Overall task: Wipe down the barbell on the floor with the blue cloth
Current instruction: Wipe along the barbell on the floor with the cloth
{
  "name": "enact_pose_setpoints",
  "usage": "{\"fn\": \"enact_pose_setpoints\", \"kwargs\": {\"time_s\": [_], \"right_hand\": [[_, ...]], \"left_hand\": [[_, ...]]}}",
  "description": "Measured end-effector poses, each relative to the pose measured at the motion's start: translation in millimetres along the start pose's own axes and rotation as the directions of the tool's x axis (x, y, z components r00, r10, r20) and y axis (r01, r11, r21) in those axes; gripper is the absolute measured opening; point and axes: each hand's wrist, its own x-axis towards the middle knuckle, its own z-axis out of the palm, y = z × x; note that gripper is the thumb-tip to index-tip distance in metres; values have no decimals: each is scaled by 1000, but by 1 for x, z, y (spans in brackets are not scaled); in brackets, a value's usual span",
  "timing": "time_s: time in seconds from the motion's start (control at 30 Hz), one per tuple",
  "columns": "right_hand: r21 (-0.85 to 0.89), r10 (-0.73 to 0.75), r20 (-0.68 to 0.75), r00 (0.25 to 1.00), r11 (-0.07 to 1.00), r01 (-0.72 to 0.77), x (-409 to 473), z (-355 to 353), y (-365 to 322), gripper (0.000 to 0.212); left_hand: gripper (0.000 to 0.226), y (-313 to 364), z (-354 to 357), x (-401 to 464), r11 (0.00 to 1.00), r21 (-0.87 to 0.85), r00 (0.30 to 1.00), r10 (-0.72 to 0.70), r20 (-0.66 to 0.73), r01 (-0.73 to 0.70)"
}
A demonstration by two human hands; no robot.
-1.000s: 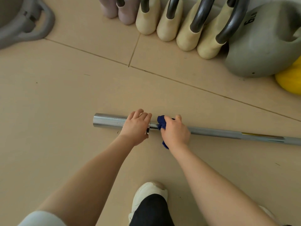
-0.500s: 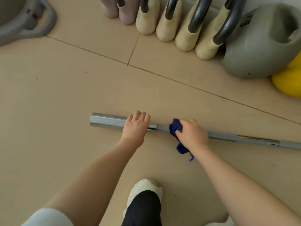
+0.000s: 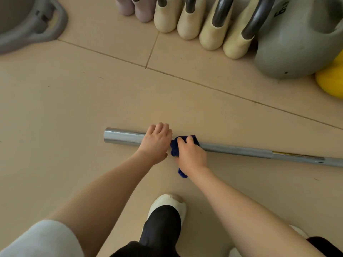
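Note:
A silver barbell [image 3: 241, 150] lies on the beige floor, its thick sleeve end [image 3: 120, 137] to the left and its thin shaft running off the right edge. My left hand [image 3: 156, 143] grips the bar where the sleeve meets the shaft. Right beside it, my right hand [image 3: 191, 154] presses a dark blue cloth [image 3: 175, 147] around the shaft, with a tail of cloth hanging below the wrist. The two hands almost touch.
Several cream kettlebells [image 3: 209, 26] with dark handles line the far side, next to a large grey kettlebell [image 3: 297, 43] and a yellow one [image 3: 332, 80]. A grey kettlebell [image 3: 31, 25] sits at the far left. My white shoe [image 3: 167, 206] stands near the bar.
My right hand slid the cloth right along the shaft, then back left against my left hand. The left hand stayed on the bar.

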Motion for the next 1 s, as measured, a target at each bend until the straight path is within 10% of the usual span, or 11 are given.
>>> {"fn": "enact_pose_setpoints", "kwargs": {"time_s": [0.27, 0.57, 0.8, 1.0], "right_hand": [[-17, 138, -27, 990, 990, -139, -2, -13, 26, 27], [-75, -69, 69, 995, 994, 74, -1, -14, 34, 46], [64, 215, -85, 973, 976, -210, -5, -20, 45, 34], [150, 49, 2, 999, 987, -49, 15, -1, -18, 42]], "left_hand": [[40, 3, 12, -12, 996, 87, 993, 19, -113, -9], [61, 4, 10, -11, 1000, -9, 992, -22, -124, 21], [90, 9, 2, -11, 971, -184, 985, -164, -61, 150], [54, 7, -9, -7, 927, -331, 976, -210, -58, 179]]}}
